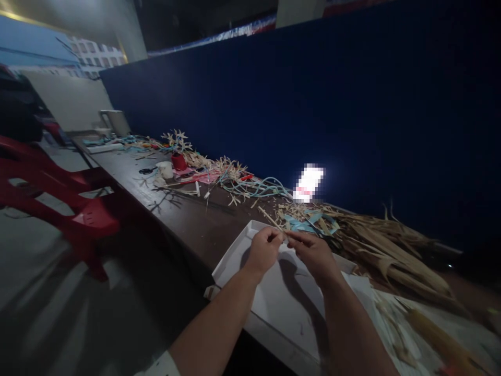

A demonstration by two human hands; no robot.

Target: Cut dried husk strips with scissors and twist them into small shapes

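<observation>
Above a shallow white cardboard tray [301,309], my left hand [266,250] and my right hand [313,253] meet almost fingertip to fingertip. Both are closed in a pinch on a thin straw-coloured strip [268,215], which slants up and left past my left fingers. Its exact kind is hard to make out, and my fingers cover its lower end. Just beyond my right hand lie light blue ribbon scraps [307,222] among dry shavings. Large dried husk-like leaves [385,245] spread to the right of them.
Along the long dark table [191,230] lie blue cords [254,185], star-shaped straw pieces [177,138], a red spool-like object [179,162], a white cup [164,168] and black-handled scissors [147,171]. A navy partition [250,109] stands behind. Red plastic chairs [92,214] are at left.
</observation>
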